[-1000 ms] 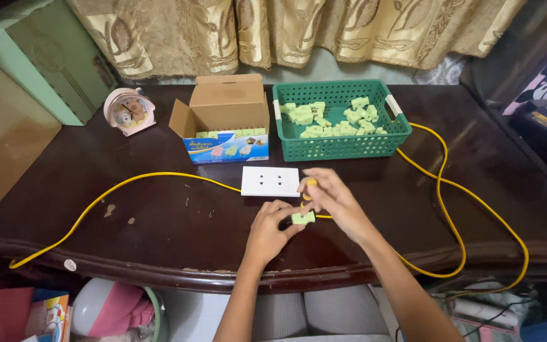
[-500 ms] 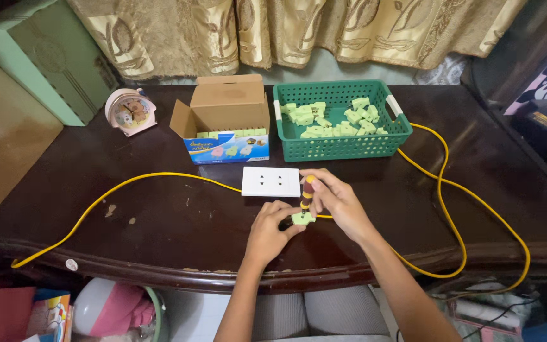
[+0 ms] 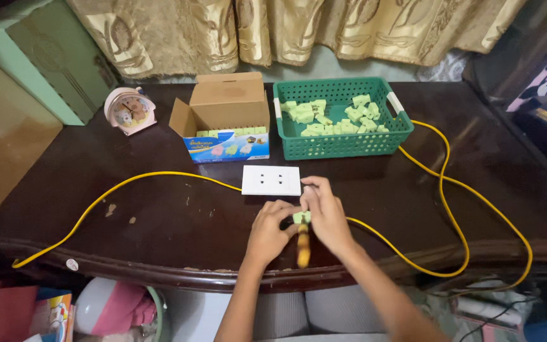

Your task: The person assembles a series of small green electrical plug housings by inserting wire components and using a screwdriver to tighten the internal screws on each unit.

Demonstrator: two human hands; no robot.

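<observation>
My left hand (image 3: 269,232) and my right hand (image 3: 325,216) meet near the table's front edge, both pinched on a small light-green plastic piece (image 3: 300,217). A short yellow-orange handle (image 3: 302,251) sticks out below the piece, toward me; which hand carries it is unclear. Just beyond my fingers lies a white double socket plate (image 3: 271,180). A yellow cable (image 3: 159,175) runs from the plate to the left, and another stretch (image 3: 381,240) leaves my right hand to the right.
A green plastic basket (image 3: 343,145) holding several light-green pieces stands at the back. Left of it stands an open cardboard box (image 3: 226,104) with more of them, then a small pink alarm clock (image 3: 130,111). The cable loops wide at the right (image 3: 460,190).
My hands have drawn a little nearer to me with the green piece. The yellow-orange handle now shows below them.
</observation>
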